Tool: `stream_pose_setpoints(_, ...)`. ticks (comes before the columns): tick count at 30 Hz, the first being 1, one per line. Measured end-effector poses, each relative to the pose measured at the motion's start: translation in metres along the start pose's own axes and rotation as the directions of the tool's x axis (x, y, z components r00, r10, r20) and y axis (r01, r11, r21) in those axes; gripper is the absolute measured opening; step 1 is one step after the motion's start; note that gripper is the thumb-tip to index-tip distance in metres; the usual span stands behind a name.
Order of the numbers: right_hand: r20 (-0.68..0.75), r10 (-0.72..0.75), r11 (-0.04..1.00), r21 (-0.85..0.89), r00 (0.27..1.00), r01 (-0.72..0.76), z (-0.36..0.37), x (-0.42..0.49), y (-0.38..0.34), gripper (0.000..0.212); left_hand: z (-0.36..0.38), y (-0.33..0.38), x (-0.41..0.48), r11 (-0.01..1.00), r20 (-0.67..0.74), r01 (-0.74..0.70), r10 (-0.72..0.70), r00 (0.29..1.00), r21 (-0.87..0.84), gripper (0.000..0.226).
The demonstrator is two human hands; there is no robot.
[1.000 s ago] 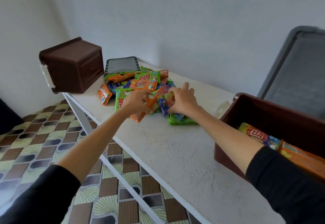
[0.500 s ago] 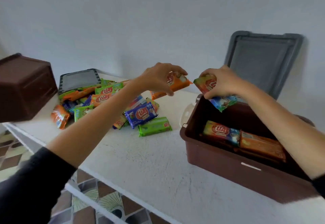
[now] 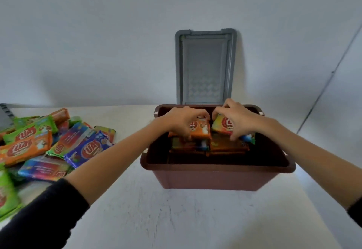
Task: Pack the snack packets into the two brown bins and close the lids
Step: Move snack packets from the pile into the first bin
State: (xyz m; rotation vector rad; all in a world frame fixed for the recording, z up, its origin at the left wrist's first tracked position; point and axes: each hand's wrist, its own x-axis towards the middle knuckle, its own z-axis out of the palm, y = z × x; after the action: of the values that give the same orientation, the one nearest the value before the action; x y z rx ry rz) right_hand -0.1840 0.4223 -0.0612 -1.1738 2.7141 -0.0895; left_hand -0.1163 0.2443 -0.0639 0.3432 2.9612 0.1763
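Fingers [image 3: 197, 114] curled tight: left hand [image 3: 185, 120] gripped orange packet [image 3: 201, 132], right hand [image 3: 238, 120] gripped green packet [image 3: 220, 125], both just above packets [image 3: 227, 146] in bin [image 3: 215, 178] below the fingers; light, soft, slippery film, probably best pinched across long edges.

White, scuffed surface [image 3: 195, 219]. Open brown bin [image 3: 215, 178] stands centre-right. Loose heap of snack packets [image 3: 58, 147] lies left, apart from bin.
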Motion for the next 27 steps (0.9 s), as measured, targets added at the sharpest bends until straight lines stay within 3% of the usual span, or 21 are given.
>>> stream_pose_setpoints(4, -0.057, -0.070, 0.989, -0.133, 0.996, 0.062, 0.022, -0.001, 0.003, 0.070, 0.028, 0.004, 0.015, 0.996, 0.019, -0.022, 0.020, 1.000, 0.084, 0.070)
stream_pose_setpoints(7, -0.007, -0.103, 0.965, -0.242, 0.995, 0.098, 0.038, 0.004, 0.005, 0.072, 0.029, 0.003, 0.020, 0.981, 0.044, -0.037, 0.029, 0.999, 0.189, 0.071)
stream_pose_setpoints(11, 0.023, -0.104, 0.978, -0.177, 0.994, 0.107, 0.045, 0.010, 0.005, 0.077, 0.028, 0.002, 0.023, 0.952, 0.047, -0.048, 0.036, 0.998, 0.304, 0.078)
stream_pose_setpoints(17, 0.012, -0.145, 0.989, -0.020, 0.989, 0.146, 0.047, 0.012, 0.008, 0.084, 0.027, -0.002, 0.019, 0.977, -0.026, -0.010, 0.016, 1.000, 0.215, 0.078)
stream_pose_setpoints(22, 0.002, -0.140, 0.987, -0.073, 0.990, 0.140, 0.045, 0.011, 0.006, 0.084, 0.037, 0.005, 0.018, 0.928, -0.069, 0.001, 0.027, 0.997, 0.371, 0.079)
stream_pose_setpoints(27, -0.068, -0.093, 0.994, -0.064, 0.993, 0.089, 0.047, 0.006, 0.006, 0.076, 0.036, 0.005, 0.015, 0.953, -0.113, 0.060, -0.027, 0.993, 0.298, 0.071)
